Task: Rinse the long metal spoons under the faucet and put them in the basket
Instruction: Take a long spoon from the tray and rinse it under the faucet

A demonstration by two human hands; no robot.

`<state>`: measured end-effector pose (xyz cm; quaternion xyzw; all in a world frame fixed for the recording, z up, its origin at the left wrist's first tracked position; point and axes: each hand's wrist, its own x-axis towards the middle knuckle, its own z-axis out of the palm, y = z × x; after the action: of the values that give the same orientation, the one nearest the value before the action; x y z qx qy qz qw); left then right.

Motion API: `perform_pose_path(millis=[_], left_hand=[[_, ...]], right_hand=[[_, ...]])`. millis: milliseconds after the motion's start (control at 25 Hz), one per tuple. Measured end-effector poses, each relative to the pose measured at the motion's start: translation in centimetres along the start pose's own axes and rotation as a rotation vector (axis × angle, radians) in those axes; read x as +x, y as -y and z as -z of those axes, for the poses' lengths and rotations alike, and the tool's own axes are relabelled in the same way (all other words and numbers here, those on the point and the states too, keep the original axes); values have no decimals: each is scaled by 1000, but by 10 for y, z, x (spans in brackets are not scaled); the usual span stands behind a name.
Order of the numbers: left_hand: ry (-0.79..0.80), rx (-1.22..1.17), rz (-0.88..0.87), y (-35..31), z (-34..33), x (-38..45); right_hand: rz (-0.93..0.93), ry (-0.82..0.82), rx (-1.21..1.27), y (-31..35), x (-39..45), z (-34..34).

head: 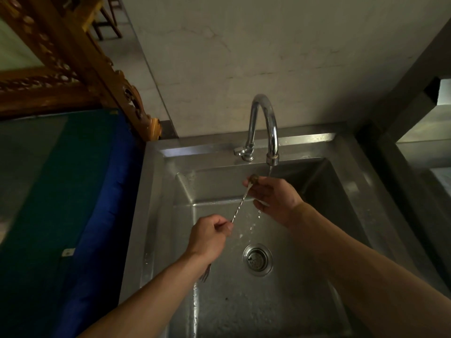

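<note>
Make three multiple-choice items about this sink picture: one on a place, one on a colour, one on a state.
1. Where is the drain?
A. in the floor of the sink
B. on the wall
C. on the cloth

2. What colour is the edge of the cloth left of the sink?
A. red
B. blue
C. white

3. What is the state of the faucet?
A. off
B. running
C. taken apart

Answers:
1 A, the drain sits in the basin floor.
2 B, the cloth edge by the sink is blue.
3 B, a thin stream falls onto the right hand, while both hands hold the long spoon; the left hand grips its lower end.
</note>
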<state>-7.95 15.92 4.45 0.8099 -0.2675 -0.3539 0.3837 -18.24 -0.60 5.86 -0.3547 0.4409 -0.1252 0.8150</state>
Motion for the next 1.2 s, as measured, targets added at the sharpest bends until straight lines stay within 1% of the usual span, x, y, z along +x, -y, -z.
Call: perform_pose_path(millis=[200,560,640,800,960,1200], left_hand=[[11,21,-23,-3,0,3],[-12,105,-36,-17,-9,11],[-18,115,-34,-19,-10,11],[-27,148,-36,-22,-9,9],[-23,187,-46,-24,-8,8],[-20,239,-35,-25,-5,5]], right_hand=[[32,7,1,0,-2,11],[94,-89,45,4,-2,20],[93,-111,71,6,-2,19],[109,-114,19,7,-3,18],[96,-169,37,6,-3,16],[81,-170,27,5,-2,17]])
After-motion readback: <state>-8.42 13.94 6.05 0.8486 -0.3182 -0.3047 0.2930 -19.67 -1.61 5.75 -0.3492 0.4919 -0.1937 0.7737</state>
